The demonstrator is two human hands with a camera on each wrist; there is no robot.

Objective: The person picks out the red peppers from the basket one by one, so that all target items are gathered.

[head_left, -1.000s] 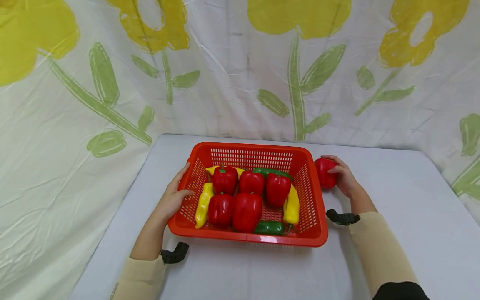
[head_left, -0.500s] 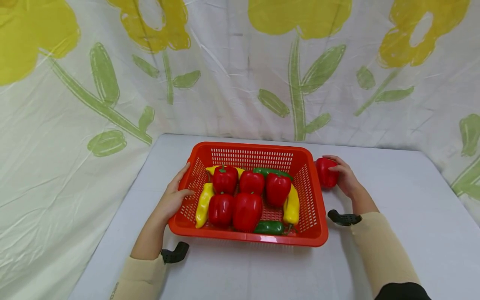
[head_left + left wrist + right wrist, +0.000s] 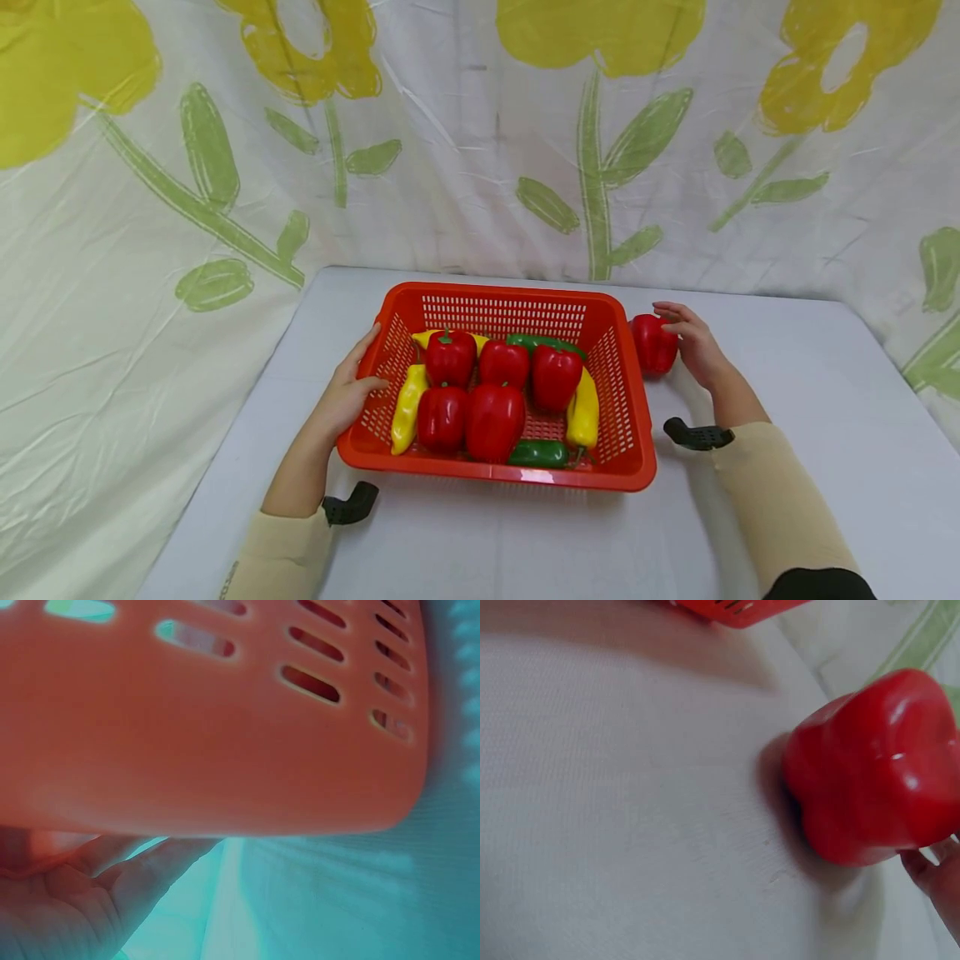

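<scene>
A red plastic basket (image 3: 495, 473) with slotted walls sits on the table. My left hand (image 3: 347, 400) grips its left rim, thumb over the edge and fingers along the outer side; in the left wrist view the fingers (image 3: 154, 870) show beneath the red wall. Inside lie several red bell peppers (image 3: 495, 421), yellow peppers (image 3: 407, 408) and green peppers (image 3: 538, 454). Just outside the right wall, another red bell pepper (image 3: 654, 346) rests on the white cloth. My right hand (image 3: 697, 346) is at this pepper's right side, fingers loosened and fingertips right at its surface.
A white cloth covers the table (image 3: 795, 400). Behind it hangs a pale curtain (image 3: 465, 167) with yellow flowers and green leaves. Black wrist devices sit on the left wrist (image 3: 351, 504) and the right wrist (image 3: 697, 435).
My right hand has loosened around the bell pepper outside the basket and shifted slightly right, fingers lifting. That pepper stays beside the basket. My left hand and the basket have kept their place.
</scene>
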